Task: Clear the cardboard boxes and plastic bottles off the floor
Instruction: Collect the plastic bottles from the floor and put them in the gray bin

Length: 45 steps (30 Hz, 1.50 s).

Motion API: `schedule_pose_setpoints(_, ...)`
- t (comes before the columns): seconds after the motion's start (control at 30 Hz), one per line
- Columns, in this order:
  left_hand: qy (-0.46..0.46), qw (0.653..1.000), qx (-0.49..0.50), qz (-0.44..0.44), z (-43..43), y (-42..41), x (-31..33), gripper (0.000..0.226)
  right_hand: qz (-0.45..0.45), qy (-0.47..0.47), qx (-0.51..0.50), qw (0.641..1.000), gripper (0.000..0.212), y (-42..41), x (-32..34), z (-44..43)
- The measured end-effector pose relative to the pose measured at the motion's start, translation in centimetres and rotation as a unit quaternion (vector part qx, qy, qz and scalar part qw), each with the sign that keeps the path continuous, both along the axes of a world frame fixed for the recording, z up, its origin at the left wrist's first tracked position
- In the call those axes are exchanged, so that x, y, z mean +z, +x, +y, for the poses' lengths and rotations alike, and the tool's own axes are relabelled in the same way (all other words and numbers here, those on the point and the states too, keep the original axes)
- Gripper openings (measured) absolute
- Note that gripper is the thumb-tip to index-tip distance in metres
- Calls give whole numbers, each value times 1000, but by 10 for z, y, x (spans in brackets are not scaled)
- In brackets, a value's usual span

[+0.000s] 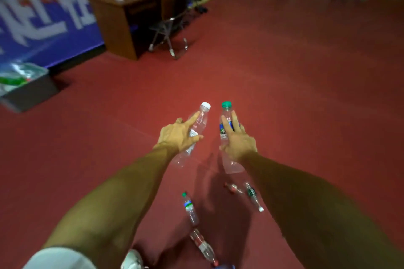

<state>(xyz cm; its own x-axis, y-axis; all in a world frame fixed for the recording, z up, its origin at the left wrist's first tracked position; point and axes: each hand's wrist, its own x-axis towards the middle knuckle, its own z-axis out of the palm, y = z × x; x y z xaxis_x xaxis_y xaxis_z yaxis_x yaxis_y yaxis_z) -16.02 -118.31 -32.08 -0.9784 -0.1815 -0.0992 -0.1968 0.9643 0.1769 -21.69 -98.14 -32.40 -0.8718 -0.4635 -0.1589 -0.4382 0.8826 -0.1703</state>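
- Above the red floor (284, 72), mid-room, both bare arms are stretched forward, each hand carrying one plastic bottle off the ground.
- Left hand (178, 135): thumb and lower fingers wrapped round a white-capped bottle (200, 123), forefinger laid straight along it. Bottle is clear, tilted with its cap away and to the right. Its base pokes out below the wrist.
- Right hand (238, 140): clamped on a blue-label bottle (225, 131) with a green cap, two fingers extended up its side. The hand covers much of the label, and the print is unreadable.
- On the floor below the arms lies a green-capped floor bottle (189, 208). Nearer the feet is a red-label bottle (202, 244), its far end lost at the picture's lower edge.
- A small red-marked bottle (232, 188) lies just beside the right forearm, too blurred to make out.
- Next to it is a half-hidden bottle (253, 197) with a white cap, partly covered by that forearm.
- Far left, by the wall, stands a cardboard box (30, 91), cut off by the frame edge. It holds something clear, plastic and green-streaked. Cannot tell whether that is bottles or a bag.
- Behind it hangs a blue banner (43, 6) with white lettering, smeared and illegible.
- A brown bench (131, 19) stands against the banner with a blurred bottle-like shape on top. A folding chair (170, 28) is just beside it.
- At bottom edge: a white sleeve (59, 257) and part of a pale shoe (131, 260), both cropped.
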Motion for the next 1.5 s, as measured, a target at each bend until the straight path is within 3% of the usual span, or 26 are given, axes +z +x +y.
schedule_pose_setpoints(0.33,-16,995,102,13,-336,47,15,76,7,-33,119,992,98,-19,13,-345)
schedule_pose_setpoints(0.73,-36,962,268,26,-604,129,30,75,-12,-70,281,957,102,-5,47,-672)
schedule_pose_setpoints(0.97,-63,951,301,25,-773,90,27,75,3,-80,350,933,101,-44,45,-857)
schedule_pose_setpoints(1.5,-46,928,370,13,-1149,-6,29,77,69,15,460,885,96,-161,51,-1244)
